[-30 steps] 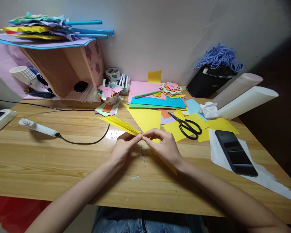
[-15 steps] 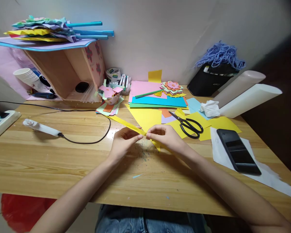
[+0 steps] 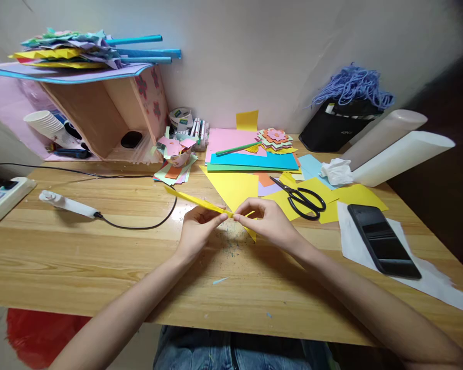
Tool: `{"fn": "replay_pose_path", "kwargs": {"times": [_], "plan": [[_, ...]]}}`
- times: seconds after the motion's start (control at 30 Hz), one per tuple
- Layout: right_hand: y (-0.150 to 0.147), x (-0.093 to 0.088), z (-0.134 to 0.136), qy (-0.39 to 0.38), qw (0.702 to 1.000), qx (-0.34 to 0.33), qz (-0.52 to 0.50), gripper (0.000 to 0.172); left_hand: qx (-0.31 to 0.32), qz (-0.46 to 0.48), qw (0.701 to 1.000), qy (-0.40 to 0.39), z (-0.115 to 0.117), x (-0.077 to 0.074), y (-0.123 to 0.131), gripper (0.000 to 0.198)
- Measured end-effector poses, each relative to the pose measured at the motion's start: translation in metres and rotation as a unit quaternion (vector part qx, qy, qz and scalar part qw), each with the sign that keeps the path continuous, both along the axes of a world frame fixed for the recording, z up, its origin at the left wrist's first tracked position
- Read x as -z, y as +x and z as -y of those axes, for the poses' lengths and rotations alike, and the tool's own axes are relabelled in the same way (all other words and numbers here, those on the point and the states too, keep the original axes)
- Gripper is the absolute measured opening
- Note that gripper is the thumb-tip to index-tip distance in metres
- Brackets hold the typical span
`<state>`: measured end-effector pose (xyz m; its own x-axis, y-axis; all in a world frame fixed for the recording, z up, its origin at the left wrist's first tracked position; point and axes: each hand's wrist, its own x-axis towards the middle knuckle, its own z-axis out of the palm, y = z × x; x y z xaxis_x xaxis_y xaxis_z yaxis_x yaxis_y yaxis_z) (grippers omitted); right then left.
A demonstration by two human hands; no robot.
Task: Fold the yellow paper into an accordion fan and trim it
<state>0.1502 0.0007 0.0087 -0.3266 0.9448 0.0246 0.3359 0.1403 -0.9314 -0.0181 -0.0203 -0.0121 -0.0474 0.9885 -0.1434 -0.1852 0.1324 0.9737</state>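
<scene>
My left hand and right hand met over the wooden surface, fingers of both pinched shut on a folded yellow paper strip that ran up and left from the pinch; its short end poked out below my right hand. No writing was readable: the tape roll by the wall bore a label too small to make out. A black bin held a tangle of blue yarn. The tilted wooden box sheltered stacked paper cups. Black scissors lay on yellow sheets, a dark phone on white paper. The power strip was cut off at the left edge.
</scene>
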Motion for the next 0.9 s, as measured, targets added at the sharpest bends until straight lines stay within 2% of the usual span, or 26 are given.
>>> {"fn": "replay_pose_path", "kwargs": {"times": [0.53,0.67,0.77,0.9], "plan": [[0.006,-0.011,0.003,0.113,0.99,0.035,0.074,0.005,-0.007,0.016,0.998,0.057,-0.005,-0.004,-0.012,0.028],[0.006,-0.012,0.005,0.191,0.974,0.053,0.109,0.005,-0.004,0.042,0.998,0.05,-0.004,-0.008,-0.011,0.03],[0.007,-0.012,0.005,0.252,0.956,0.066,0.136,0.006,0.004,0.02,0.999,0.031,-0.005,-0.009,-0.013,0.03],[0.008,-0.011,0.005,0.258,0.954,0.064,0.139,0.006,-0.016,-0.011,1.0,0.013,-0.007,-0.008,-0.016,0.026]]}}
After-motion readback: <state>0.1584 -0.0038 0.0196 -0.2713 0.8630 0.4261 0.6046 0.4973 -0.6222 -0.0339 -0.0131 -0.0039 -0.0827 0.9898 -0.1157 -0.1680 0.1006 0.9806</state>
